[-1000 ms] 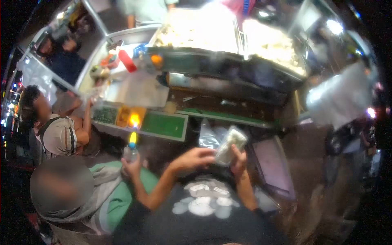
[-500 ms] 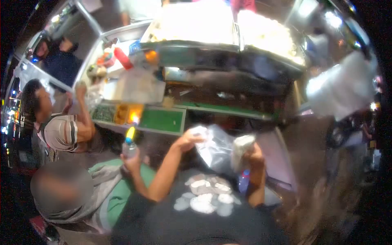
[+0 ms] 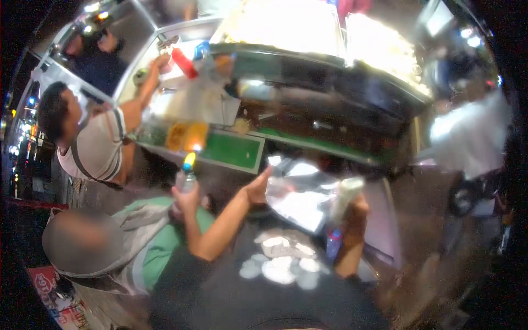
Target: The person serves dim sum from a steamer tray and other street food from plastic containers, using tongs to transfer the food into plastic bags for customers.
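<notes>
A shiny clear plastic bag [image 3: 302, 195] is spread in front of my chest. My left hand [image 3: 256, 191] is closed on its left edge. My right hand [image 3: 358, 209] grips a pale, wrapped bundle [image 3: 347, 193], blurred, at the right side of the bag. Bag and bundle overlap in this view. Below the bundle, by my right forearm, shows a small clear bottle with a red-and-blue top [image 3: 334, 241]. To my left, another person's hand [image 3: 187, 199] holds a clear bottle [image 3: 186, 181] upright, its top blue and yellow.
Ahead runs a stall counter with a green panel [image 3: 234, 151] and brightly lit trays [image 3: 286, 27]. A red bottle [image 3: 183, 63] lies at the back left, where a person in a striped shirt [image 3: 96, 146] reaches in. A whitish plastic sheet [image 3: 470, 132] hangs at the right.
The bag is spread wider and flatter between my hands. My right hand and the bundle have shifted slightly right. The person in the striped shirt has reached farther over the counter.
</notes>
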The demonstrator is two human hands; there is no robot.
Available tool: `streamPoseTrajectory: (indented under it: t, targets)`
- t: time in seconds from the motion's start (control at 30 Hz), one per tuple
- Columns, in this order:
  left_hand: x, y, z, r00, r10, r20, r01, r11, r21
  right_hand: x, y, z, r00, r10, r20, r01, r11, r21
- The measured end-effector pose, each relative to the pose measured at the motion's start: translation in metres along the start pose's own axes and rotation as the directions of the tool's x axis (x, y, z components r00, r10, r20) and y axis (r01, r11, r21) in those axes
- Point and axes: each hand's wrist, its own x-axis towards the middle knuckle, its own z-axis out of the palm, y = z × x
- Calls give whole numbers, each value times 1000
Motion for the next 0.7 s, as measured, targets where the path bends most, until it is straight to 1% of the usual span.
streamPoseTrajectory:
  t: [0.07, 0.13, 0.17, 0.2, 0.27, 0.3, 0.33, 0.4, 0.43, 0.47, 0.53, 0.57, 0.6, 0.67, 0.7]
  targets:
    - [9, 18, 61, 991, 59, -118, -18, 947, 320, 7, 2, -17, 998, 43, 46, -41, 998, -44]
    - [19, 30, 83, 998, 53, 25, -58, 876, 478, 18, 6, -28, 993, 81, 82, -75, 994, -75]
    - [19, 34, 92, 1000, 21, 7, -22, 898, 439, 23, 8, -32, 991, 95, 95, -87, 993, -86]
    - [15, 37, 101, 999, 39, -29, -20, 874, 486, 30, 11, -36, 983, 103, 152, -88, 991, -98]
    - [9, 41, 105, 979, 134, -154, -12, 791, 611, 38, 7, -30, 958, 123, 259, -94, 988, -120]
    - [10, 38, 98, 949, 262, -176, -78, 734, 675, 34, 3, -24, 925, 168, 340, -163, 986, -44]
    - [9, 37, 98, 892, 369, -261, -63, 674, 736, 37, 2, -24, 925, 167, 341, -163, 986, -41]
    - [4, 37, 104, 759, 564, -325, -67, 565, 823, 38, 2, -25, 947, 215, 238, -162, 962, -222]
    - [1, 37, 107, 701, 647, -299, -127, 526, 841, 38, 9, -27, 960, 188, 209, -154, 973, -170]
    - [1, 37, 112, 621, 724, -301, -172, 501, 848, 36, 8, -21, 960, 185, 209, -150, 974, -169]
    - [1, 34, 125, 424, 831, -362, -83, 433, 898, 30, 5, -8, 982, 138, 129, -137, 990, -16]
    - [3, 34, 127, 363, 852, -378, 14, 400, 916, 34, 3, -11, 991, 73, 108, -72, 997, -18]
    - [6, 33, 128, 350, 846, -402, 19, 422, 906, 45, 12, -42, 986, 54, 159, -45, 997, -62]
    - [16, 28, 122, 328, 911, -251, 90, 234, 968, 36, 2, -32, 989, 29, 145, -26, 999, -26]
    - [18, 23, 120, 377, 872, -313, 110, 293, 950, 36, 1, -24, 985, 16, 174, -10, 999, -33]
